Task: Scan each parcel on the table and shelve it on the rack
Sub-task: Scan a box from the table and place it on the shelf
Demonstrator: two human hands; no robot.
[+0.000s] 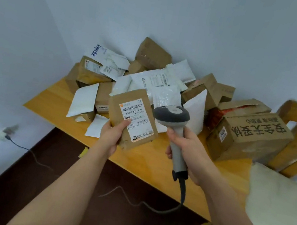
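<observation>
While the left hand (110, 137) grips a labelled cardboard parcel (133, 118) above the wooden table (142, 156), the right hand (188, 150) holds a barcode scanner (173, 122) by its handle — head just beside the label; both hands are wrapped tight.

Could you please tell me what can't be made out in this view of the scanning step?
All in the head view:
- Scanner window: faces away, so any beam is unseen.
- Label small print: too small; left hand thumb covers part.
- Scanner trigger: hidden under the right hand grip.
- Rack: blurred, cut off by the right edge.
- Lower parcels in the pile: buried under others.
</observation>
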